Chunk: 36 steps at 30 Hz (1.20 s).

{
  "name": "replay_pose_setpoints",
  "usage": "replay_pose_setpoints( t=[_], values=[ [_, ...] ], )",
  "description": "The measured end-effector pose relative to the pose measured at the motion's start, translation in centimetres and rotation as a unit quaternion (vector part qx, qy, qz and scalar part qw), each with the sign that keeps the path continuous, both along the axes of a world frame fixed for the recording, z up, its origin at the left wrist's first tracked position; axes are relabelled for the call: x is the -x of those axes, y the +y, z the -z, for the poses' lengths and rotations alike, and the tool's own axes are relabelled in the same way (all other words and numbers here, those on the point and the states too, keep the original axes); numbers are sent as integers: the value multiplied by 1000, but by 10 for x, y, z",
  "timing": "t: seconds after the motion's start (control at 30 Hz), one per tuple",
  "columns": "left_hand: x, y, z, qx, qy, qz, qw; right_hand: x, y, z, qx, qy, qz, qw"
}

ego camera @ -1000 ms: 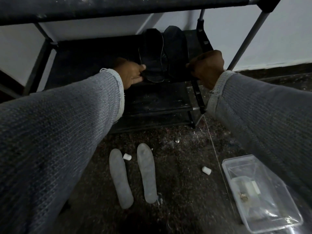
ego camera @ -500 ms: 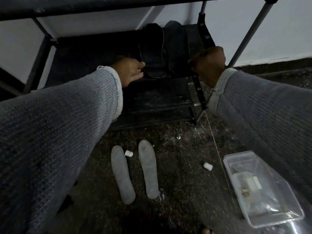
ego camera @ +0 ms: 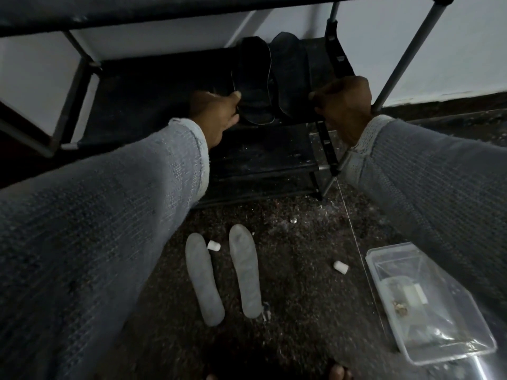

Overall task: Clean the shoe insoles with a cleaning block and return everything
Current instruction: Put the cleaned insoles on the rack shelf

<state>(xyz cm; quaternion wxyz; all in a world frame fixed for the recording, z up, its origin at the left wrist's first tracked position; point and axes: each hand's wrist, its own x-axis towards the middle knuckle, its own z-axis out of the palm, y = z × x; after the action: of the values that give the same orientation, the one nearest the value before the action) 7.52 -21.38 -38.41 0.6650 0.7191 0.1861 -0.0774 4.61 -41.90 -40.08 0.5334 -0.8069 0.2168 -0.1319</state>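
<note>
Insoles (ego camera: 204, 278) are lying side by side on the floor at 6 o'clock, toes toward the rack, probably laid out flat for scrubbing; one white cleaning block (ego camera: 213, 245) is sitting between them, another (ego camera: 340, 266) toward 4 o'clock near the clear box (ego camera: 428, 303). Your left hand (ego camera: 216, 111) is curling around the heel of the dark shoes (ego camera: 253, 80) on the shelf at 12 o'clock. Your right hand (ego camera: 343, 105) is reaching beside the other shoe, fingers curled; I cannot tell whether it is gripping anything.

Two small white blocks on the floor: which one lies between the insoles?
The white block up near the insoles' far ends, in the gap between the left insole and right insole. The other block lies alone, toward the clear plastic box.
</note>
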Motion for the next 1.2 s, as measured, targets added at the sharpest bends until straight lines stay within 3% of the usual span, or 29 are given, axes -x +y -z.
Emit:
replay_pose_setpoints(
  t=[0.1, 0.3, 0.53, 0.8, 1.03, 1.2],
  values=[
    [12, 2, 11, -47, -59, -33, 997, 15, 2, -1, -29, -32, -17, 999],
    [44, 15, 4, -1, -100, -27, 995, 50, 7, 0, -28, -80, 10, 996],
    [105, 52, 16, 81, -49, -36, 995, 100, 36, 22, -28, -34, 2, 999],
    [193, 111, 122, -26, 46, -48, 997, 151, 94, 98, -30, 114, -79, 990],
    [247, 155, 214, -107, 135, -27, 985, 194, 139, 218, -53, 302, -119, 944],
    [264, 173, 278, -126, 196, -43, 972, 221, 153, 274, -41, 369, -119, 921]
  ],
)
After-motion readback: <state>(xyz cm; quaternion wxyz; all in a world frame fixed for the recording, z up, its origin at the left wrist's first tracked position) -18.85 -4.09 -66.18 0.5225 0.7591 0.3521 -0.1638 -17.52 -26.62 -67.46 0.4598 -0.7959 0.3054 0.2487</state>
